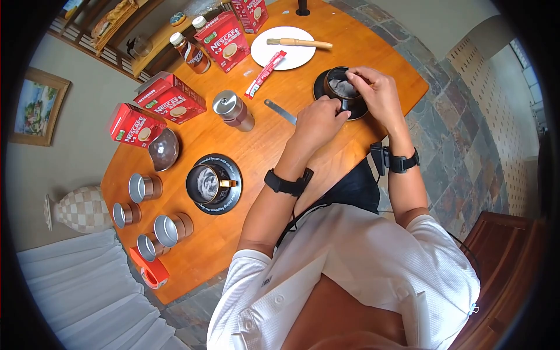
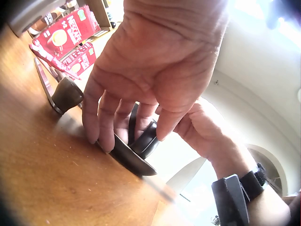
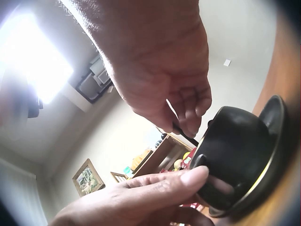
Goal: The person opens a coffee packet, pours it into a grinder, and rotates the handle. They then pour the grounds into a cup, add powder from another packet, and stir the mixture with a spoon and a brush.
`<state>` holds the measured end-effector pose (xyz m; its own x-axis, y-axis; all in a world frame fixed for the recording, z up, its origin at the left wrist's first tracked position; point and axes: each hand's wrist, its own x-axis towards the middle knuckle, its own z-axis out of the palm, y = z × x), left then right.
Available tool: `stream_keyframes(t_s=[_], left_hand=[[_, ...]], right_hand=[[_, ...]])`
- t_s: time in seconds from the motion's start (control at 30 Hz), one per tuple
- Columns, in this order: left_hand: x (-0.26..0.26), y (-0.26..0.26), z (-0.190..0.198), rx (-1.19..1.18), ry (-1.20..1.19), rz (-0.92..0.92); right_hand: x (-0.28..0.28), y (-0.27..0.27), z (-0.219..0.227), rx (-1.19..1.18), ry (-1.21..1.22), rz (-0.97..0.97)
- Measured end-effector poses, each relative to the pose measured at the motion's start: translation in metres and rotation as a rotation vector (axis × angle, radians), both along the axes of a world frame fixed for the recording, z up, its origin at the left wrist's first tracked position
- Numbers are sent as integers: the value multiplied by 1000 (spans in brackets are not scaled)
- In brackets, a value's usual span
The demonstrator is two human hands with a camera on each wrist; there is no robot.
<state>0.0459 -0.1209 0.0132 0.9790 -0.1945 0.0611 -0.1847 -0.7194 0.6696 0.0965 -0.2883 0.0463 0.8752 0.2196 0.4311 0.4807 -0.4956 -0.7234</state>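
A black cup [image 3: 230,150] stands on its black saucer [image 3: 277,117] at the right part of the wooden table, dark liquid inside it in the head view. My left hand [image 1: 321,119] pinches the cup's handle between thumb and fingers, with fingertips right at the saucer's rim in the left wrist view. Over the cup, my right hand [image 1: 379,96] pinches a thin dark handle [image 3: 186,134] that slants down past the rim; its lower end is hidden. Beside my left hand lies a flat metal handle [image 1: 279,109] with a brownish rounded end [image 2: 68,95].
A second cup [image 1: 208,182] sits on a black saucer to the left. Near it stand several metal cups [image 1: 169,230], a metal bowl [image 1: 164,150] and a metal canister [image 1: 233,111]. Red Nescafe boxes [image 1: 224,44], a bottle [image 1: 191,53] and a white plate [image 1: 283,58] with a brush [image 1: 300,43] are farther back.
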Motion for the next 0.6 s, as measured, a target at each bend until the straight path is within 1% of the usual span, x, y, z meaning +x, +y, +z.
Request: stream_keyframes(t_s=[0.13,0.2,0.33,0.4,0.5,0.57,0.6], left_hand=[[0,0,-1,-7,-5,-3],[0,0,-1,-8,-5,-3],[0,0,-3,-24,-20,0],[-1,0,-1,-18,-16,2],[0,0,0,-12,-14,1],[0,0,-1,-11,-16,-2],[-1,0,-1,-20,-16,-1]], right_hand=[[2,-10,-3,-28,-25,-61],[-6,-13,1,-45,14,-109],[-16,-8,2,-39,49,-48],[-18,-3,3,-11,57,39],[-6,1,-5,15,4,9],[-4,-1,-5,21,31,17],[-1,-4,-5,-17,-30,-25]])
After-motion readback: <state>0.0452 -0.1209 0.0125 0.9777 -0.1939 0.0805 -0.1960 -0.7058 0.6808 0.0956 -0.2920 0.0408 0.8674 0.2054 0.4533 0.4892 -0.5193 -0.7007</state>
